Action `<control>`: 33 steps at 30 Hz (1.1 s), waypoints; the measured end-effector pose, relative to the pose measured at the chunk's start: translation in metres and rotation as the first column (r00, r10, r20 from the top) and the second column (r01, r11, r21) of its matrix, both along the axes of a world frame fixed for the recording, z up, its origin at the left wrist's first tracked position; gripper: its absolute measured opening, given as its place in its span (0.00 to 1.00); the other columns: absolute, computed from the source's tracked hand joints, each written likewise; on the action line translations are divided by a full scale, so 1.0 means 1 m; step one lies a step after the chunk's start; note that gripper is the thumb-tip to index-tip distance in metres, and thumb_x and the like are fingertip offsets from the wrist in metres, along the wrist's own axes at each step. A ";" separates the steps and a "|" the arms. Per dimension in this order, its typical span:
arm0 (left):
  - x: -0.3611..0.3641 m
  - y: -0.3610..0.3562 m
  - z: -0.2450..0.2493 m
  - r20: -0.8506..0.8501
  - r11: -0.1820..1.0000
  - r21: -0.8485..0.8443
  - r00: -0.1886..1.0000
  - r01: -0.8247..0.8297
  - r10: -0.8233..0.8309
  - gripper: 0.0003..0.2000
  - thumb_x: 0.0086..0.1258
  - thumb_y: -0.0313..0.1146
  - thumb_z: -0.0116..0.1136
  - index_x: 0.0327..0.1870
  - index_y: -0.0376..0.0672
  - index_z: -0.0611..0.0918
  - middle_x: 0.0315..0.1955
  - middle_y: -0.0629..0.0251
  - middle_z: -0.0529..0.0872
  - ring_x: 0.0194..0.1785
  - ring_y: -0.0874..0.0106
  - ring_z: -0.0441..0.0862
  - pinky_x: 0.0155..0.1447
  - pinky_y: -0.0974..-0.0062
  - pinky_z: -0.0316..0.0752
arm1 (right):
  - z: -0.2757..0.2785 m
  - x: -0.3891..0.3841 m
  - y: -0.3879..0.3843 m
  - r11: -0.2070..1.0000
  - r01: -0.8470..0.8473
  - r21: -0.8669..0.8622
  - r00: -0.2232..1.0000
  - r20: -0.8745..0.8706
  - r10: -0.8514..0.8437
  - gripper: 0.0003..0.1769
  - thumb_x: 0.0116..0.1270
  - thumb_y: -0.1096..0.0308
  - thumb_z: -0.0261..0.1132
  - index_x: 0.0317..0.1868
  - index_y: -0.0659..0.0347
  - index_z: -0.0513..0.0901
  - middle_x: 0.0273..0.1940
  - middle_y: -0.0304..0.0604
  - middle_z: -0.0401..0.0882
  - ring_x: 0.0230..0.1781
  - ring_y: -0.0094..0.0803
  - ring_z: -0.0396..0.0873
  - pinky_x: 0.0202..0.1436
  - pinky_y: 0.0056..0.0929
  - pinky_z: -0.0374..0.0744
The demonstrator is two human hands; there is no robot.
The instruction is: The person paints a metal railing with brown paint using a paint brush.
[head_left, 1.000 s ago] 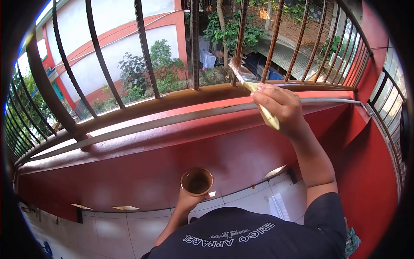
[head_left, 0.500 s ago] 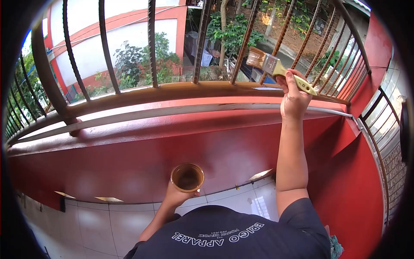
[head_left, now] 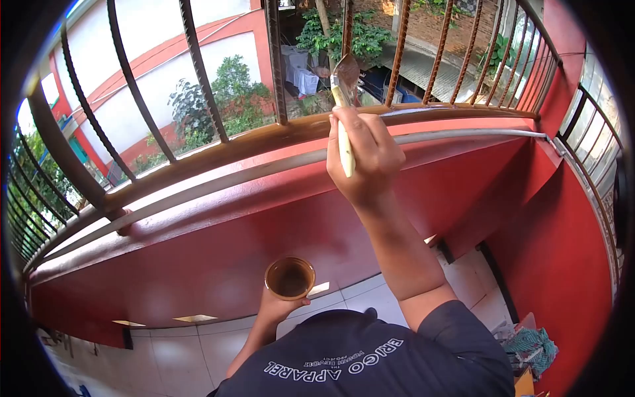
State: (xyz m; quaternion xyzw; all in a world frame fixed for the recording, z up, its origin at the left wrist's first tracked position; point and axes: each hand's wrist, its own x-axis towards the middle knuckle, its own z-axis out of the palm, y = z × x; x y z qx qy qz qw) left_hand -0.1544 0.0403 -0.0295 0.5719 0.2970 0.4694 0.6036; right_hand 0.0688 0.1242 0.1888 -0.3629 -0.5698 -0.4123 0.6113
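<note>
"Head view: where does the person's right hand (head_left: pixel 365 153) sit?"

"Raised in front of the railing, arm stretched up from the lower right. Its fingers are curled tight around the cream handle of a paintbrush (head_left: pixel 343 92), and the handle's end shows below the knuckles."

"And the brush itself?"

"It stands nearly upright. The brown-stained bristles are at the top, at the foot of a twisted bar (head_left: pixel 348 30), just above the brown rail (head_left: pixel 218 153). Whether the bristles press on the bar or only lie in front of it cannot be told."

"The left hand (head_left: pixel 279 308)?"

"Low and close to the body, well apart from the right. It grips a small round tin (head_left: pixel 290 278) from below, fingers wrapped about its side. The tin is held upright with its mouth open, and the inside is coated brown."

"What lies between the two hands?"

"A grey pipe (head_left: pixel 218 182) runs along just under the rail, and below it is the broad red ledge (head_left: pixel 218 238). The tin hangs in front of the ledge's lower edge."

"Anything else near?"

"White floor tiles (head_left: pixel 178 347) are below, a dark printed shirt (head_left: pixel 397 370) fills the bottom, and a teal cloth (head_left: pixel 533 344) lies at the lower right by the red wall."
</note>
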 end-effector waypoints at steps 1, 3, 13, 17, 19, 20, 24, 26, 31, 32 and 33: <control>-0.004 0.001 -0.002 0.003 1.000 0.003 1.000 0.002 -0.002 0.36 0.41 0.27 0.85 0.55 0.38 0.78 0.45 0.65 0.85 0.50 0.73 0.82 0.55 0.71 0.78 | 0.002 0.000 -0.005 1.000 -0.015 -0.013 1.000 0.002 0.015 0.12 0.57 0.81 0.72 0.42 0.61 0.85 0.31 0.43 0.83 0.27 0.35 0.82 0.28 0.28 0.80; -0.011 0.000 -0.002 0.016 0.998 -0.049 0.999 0.040 -0.039 0.36 0.41 0.29 0.85 0.56 0.38 0.78 0.46 0.66 0.84 0.50 0.73 0.82 0.55 0.71 0.78 | 0.002 0.000 -0.016 0.997 -0.062 -0.044 0.998 -0.006 0.062 0.13 0.56 0.81 0.72 0.42 0.61 0.85 0.32 0.43 0.83 0.29 0.35 0.83 0.30 0.28 0.81; -0.016 -0.008 0.010 -0.020 0.999 -0.012 0.999 0.032 -0.032 0.31 0.43 0.20 0.78 0.53 0.36 0.79 0.41 0.65 0.85 0.43 0.75 0.83 0.45 0.75 0.81 | 0.036 0.062 0.000 0.963 -0.244 0.115 0.963 -0.085 0.254 0.08 0.61 0.77 0.72 0.40 0.60 0.86 0.28 0.42 0.81 0.25 0.30 0.80 0.27 0.26 0.76; -0.003 -0.016 0.013 -0.001 0.999 -0.009 0.999 -0.043 0.043 0.27 0.45 0.13 0.70 0.52 0.34 0.79 0.37 0.64 0.84 0.37 0.75 0.84 0.37 0.77 0.82 | -0.004 0.055 -0.026 0.919 -0.384 -0.089 0.923 -0.055 0.381 0.08 0.61 0.79 0.71 0.41 0.62 0.86 0.31 0.44 0.84 0.27 0.31 0.81 0.30 0.25 0.77; 0.007 -0.020 0.022 0.022 0.996 -0.056 0.998 -0.065 0.066 0.27 0.46 0.13 0.70 0.52 0.33 0.79 0.35 0.63 0.84 0.34 0.75 0.84 0.37 0.76 0.81 | 0.003 0.064 -0.034 0.883 -0.464 -0.075 0.885 -0.083 0.458 0.08 0.61 0.79 0.71 0.41 0.63 0.86 0.32 0.43 0.84 0.27 0.29 0.80 0.30 0.25 0.77; 0.010 -0.019 0.018 0.025 0.996 -0.061 0.997 -0.069 0.070 0.27 0.46 0.12 0.69 0.52 0.33 0.79 0.35 0.63 0.84 0.34 0.75 0.84 0.36 0.77 0.81 | 0.004 0.070 -0.036 0.863 -0.500 -0.067 0.864 -0.106 0.493 0.08 0.61 0.79 0.71 0.41 0.63 0.86 0.32 0.43 0.84 0.27 0.29 0.80 0.30 0.25 0.77; 0.031 -0.026 0.024 0.008 0.993 -0.036 0.994 -0.109 0.110 0.27 0.45 0.12 0.68 0.52 0.35 0.79 0.35 0.64 0.85 0.35 0.76 0.84 0.37 0.76 0.80 | 0.029 0.099 -0.006 0.872 -0.489 -0.012 0.868 -0.108 0.485 0.07 0.63 0.79 0.70 0.41 0.62 0.86 0.30 0.41 0.83 0.25 0.27 0.79 0.26 0.25 0.75; 0.047 -0.033 0.018 0.042 0.984 -0.043 0.984 -0.174 0.176 0.27 0.45 0.12 0.68 0.52 0.36 0.79 0.35 0.65 0.85 0.36 0.76 0.84 0.39 0.75 0.80 | 0.017 0.098 -0.009 0.845 -0.522 -0.116 0.853 -0.056 0.520 0.08 0.61 0.79 0.71 0.41 0.61 0.86 0.30 0.42 0.83 0.26 0.28 0.81 0.27 0.25 0.76; 0.076 -0.044 0.018 0.002 0.968 -0.065 0.971 -0.240 0.241 0.29 0.44 0.14 0.72 0.52 0.38 0.79 0.37 0.66 0.85 0.40 0.75 0.84 0.42 0.73 0.81 | 0.029 0.123 -0.023 0.657 -0.656 -0.372 0.724 -0.067 0.686 0.09 0.57 0.78 0.74 0.39 0.60 0.87 0.30 0.42 0.83 0.27 0.31 0.82 0.29 0.26 0.77; 0.081 -0.044 0.018 -0.011 0.966 -0.054 0.968 -0.252 0.252 0.29 0.43 0.14 0.72 0.52 0.38 0.79 0.37 0.66 0.85 0.40 0.75 0.84 0.42 0.73 0.81 | 0.042 0.127 -0.020 0.679 -0.605 -0.416 0.759 -0.042 0.650 0.08 0.58 0.77 0.73 0.38 0.60 0.87 0.31 0.42 0.84 0.27 0.31 0.82 0.29 0.26 0.77; 0.087 -0.045 0.019 -0.022 0.964 -0.043 0.965 -0.261 0.260 0.30 0.43 0.15 0.73 0.53 0.38 0.79 0.37 0.66 0.85 0.40 0.75 0.84 0.43 0.73 0.81 | 0.058 0.133 -0.015 0.701 -0.566 -0.434 0.782 -0.011 0.624 0.06 0.61 0.76 0.72 0.38 0.60 0.87 0.31 0.41 0.84 0.28 0.29 0.83 0.30 0.26 0.77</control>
